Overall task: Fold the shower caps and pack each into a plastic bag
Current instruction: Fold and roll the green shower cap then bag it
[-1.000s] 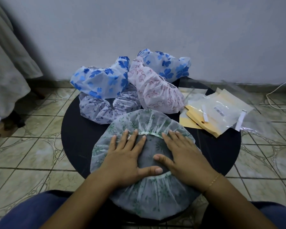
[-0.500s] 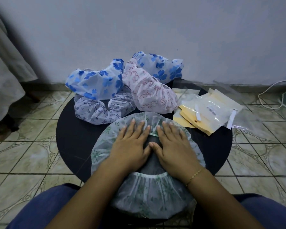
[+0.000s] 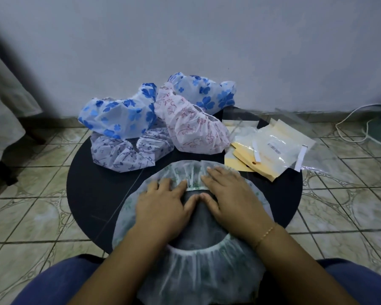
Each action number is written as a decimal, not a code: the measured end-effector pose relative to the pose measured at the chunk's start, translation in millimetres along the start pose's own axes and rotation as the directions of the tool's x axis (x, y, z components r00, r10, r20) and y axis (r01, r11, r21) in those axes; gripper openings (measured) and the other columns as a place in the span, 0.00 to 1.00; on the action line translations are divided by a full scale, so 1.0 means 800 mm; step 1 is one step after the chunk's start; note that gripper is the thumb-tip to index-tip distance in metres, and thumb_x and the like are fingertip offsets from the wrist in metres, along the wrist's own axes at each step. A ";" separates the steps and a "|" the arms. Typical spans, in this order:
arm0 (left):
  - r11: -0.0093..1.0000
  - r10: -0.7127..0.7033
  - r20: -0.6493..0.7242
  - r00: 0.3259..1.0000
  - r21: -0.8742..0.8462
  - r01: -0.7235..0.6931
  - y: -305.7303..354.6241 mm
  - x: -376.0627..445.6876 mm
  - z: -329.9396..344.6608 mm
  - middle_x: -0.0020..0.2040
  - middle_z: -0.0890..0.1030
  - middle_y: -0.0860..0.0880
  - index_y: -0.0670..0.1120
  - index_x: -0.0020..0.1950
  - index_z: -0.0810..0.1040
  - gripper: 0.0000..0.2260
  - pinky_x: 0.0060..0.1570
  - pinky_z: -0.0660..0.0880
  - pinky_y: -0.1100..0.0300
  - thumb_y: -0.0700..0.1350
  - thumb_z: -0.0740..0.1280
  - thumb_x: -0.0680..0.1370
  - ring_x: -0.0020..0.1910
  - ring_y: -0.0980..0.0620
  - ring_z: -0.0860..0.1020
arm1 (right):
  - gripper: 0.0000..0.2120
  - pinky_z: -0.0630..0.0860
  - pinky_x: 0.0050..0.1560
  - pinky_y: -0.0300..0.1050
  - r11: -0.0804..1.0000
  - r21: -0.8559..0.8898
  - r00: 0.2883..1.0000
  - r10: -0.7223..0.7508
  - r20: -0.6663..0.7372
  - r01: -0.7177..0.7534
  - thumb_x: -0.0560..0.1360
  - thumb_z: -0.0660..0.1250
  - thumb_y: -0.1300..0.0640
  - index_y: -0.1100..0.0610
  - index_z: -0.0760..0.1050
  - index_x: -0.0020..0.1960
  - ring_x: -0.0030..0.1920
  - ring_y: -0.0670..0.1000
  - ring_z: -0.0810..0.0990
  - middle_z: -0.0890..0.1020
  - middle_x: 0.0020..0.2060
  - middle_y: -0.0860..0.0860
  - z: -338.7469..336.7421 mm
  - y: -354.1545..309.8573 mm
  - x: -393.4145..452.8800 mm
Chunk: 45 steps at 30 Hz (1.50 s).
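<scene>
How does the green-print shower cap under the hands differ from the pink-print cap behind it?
The green-print cap lies spread flat at the table's near edge, elastic opening up; the pink-print cap sits bunched and puffed farther back. The left hand and right hand press flat on the green-print cap; no hand touches the pink-print cap. Both are translucent, gathered, and unpacked.

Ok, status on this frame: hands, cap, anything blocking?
Left hand and right hand flat on green cap. Cap spread out, unfolded. Bags untouched; nothing blocking.
</scene>
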<state>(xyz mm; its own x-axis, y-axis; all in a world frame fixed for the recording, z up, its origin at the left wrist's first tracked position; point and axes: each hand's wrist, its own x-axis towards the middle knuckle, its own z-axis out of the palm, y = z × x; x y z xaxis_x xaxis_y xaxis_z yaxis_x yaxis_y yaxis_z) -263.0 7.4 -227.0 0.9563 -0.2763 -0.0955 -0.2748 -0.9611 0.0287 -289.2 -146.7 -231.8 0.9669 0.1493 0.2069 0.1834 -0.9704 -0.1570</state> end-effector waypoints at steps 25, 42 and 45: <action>0.989 0.070 0.028 0.997 -0.130 -0.065 -0.022 0.001 0.028 0.77 0.38 0.51 0.48 0.77 0.38 0.31 0.72 0.38 0.59 0.62 0.43 0.80 0.75 0.56 0.38 | 0.26 0.39 0.74 0.55 0.974 -0.017 0.937 0.222 0.270 -0.226 0.79 0.41 0.37 0.38 0.40 0.75 0.76 0.52 0.38 0.41 0.76 0.46 0.023 -0.007 -0.008; 0.967 0.231 -0.003 0.973 -0.111 -0.230 -0.016 0.004 0.031 0.77 0.39 0.56 0.58 0.77 0.42 0.38 0.74 0.39 0.56 0.74 0.36 0.70 0.75 0.56 0.38 | 0.22 0.40 0.72 0.39 0.980 0.144 0.978 0.111 0.179 -0.137 0.82 0.50 0.55 0.52 0.55 0.76 0.76 0.46 0.47 0.54 0.76 0.48 -0.020 0.019 -0.011; 0.989 0.119 0.039 0.992 -0.088 -0.116 -0.025 0.005 0.026 0.77 0.37 0.54 0.56 0.77 0.40 0.36 0.74 0.39 0.53 0.71 0.40 0.73 0.75 0.54 0.37 | 0.23 0.36 0.72 0.41 0.982 0.097 0.966 0.138 0.221 -0.162 0.82 0.47 0.51 0.50 0.51 0.76 0.76 0.45 0.42 0.49 0.77 0.46 -0.028 0.027 -0.019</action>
<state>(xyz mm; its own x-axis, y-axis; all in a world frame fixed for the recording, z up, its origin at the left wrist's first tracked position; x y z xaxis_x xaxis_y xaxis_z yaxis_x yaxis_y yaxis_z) -256.1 25.3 -248.9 0.9121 -0.3889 -0.1298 -0.3737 -0.9188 0.1270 -304.1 -174.1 -217.1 0.9980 0.0521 -0.0348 0.0403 -0.9588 -0.2812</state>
